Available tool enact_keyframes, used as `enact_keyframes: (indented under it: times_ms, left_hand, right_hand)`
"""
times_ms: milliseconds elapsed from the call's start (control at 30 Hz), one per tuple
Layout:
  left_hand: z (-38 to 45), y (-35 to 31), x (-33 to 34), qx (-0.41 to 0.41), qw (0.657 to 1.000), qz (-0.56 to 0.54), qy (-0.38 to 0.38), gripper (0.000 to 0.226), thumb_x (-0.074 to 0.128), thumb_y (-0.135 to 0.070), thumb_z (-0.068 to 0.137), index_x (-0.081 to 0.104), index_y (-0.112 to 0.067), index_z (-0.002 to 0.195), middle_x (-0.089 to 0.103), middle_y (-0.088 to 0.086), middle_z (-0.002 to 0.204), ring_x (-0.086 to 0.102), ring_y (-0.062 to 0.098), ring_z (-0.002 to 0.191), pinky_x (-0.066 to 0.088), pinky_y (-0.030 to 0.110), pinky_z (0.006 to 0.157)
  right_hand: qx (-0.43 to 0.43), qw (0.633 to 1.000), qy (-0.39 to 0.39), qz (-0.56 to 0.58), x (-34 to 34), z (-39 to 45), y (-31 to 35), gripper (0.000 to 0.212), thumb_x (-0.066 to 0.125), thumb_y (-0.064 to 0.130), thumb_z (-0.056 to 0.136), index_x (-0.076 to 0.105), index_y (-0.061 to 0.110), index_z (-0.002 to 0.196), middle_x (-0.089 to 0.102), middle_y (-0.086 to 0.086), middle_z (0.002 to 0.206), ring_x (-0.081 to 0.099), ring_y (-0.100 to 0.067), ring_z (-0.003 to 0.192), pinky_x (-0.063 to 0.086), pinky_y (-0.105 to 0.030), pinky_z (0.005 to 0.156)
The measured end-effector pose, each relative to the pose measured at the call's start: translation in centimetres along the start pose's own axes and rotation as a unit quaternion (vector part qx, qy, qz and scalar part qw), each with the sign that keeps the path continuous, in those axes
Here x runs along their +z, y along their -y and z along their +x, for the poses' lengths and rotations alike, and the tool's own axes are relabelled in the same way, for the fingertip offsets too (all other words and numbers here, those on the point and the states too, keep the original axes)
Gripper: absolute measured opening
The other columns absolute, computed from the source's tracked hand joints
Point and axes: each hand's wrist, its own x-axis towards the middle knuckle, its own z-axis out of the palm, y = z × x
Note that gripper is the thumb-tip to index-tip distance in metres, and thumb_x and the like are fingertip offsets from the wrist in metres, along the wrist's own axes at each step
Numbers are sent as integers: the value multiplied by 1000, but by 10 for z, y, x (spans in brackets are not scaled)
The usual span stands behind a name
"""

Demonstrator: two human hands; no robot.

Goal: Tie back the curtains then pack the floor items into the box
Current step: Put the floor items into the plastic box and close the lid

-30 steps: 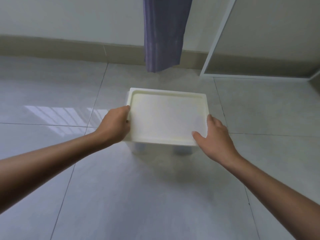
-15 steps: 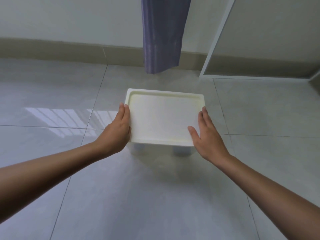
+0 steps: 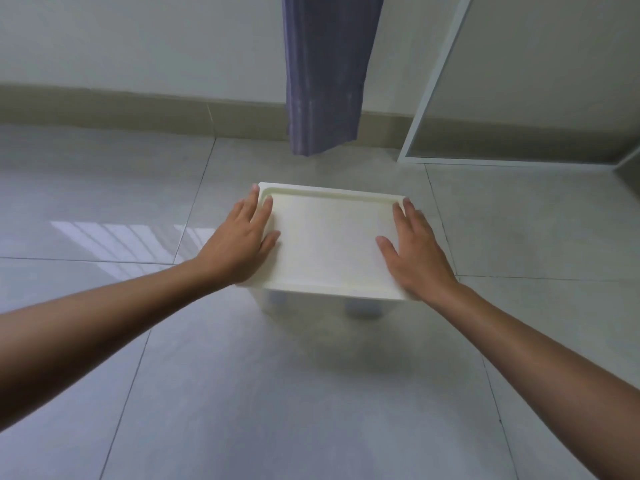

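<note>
- So we've got the box (image 3: 322,303) sitting on the tiled floor (image 3: 311,393), out from the wall with the skirting board (image 3: 138,112), and the cream lid (image 3: 332,244) is already on top of it.
- Our left hand (image 3: 239,244) lies flat on the lid's left edge, fingers (image 3: 258,211) straight and a bit spread, thumb resting on the lid surface. Nothing gripped.
- Right hand (image 3: 412,251) mirrors it on the right edge, fingers straight and close together, thumb pointing inward. Also just pressing, not holding.
- Looks to us like the step is seating the lid, so the packing part is probably about done. We can't see inside the box, just bluish shapes through its near wall.
- Tip for doing it well: push straight down with both palms evenly, then work toward the corners so no side pops back up. Lopsided pressure would likely tip the lid.
- The purple curtain (image 3: 325,74) hangs bunched just beyond the box, clear of the floor. Can't see a tie from here.
</note>
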Motion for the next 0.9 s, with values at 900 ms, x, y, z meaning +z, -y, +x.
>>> enact_keyframes:
  times_ms: [900]
  left_hand:
    - [-45, 3, 29, 205, 960, 185, 35, 73, 13, -63, 96, 12, -16, 152, 12, 10, 158, 13, 29, 146, 9, 56, 116]
  right_hand:
    - [-138, 982, 50, -116, 14, -36, 12, 90, 8, 85, 77, 3, 36, 152, -2, 1, 161, -6, -17, 148, -3, -41, 121]
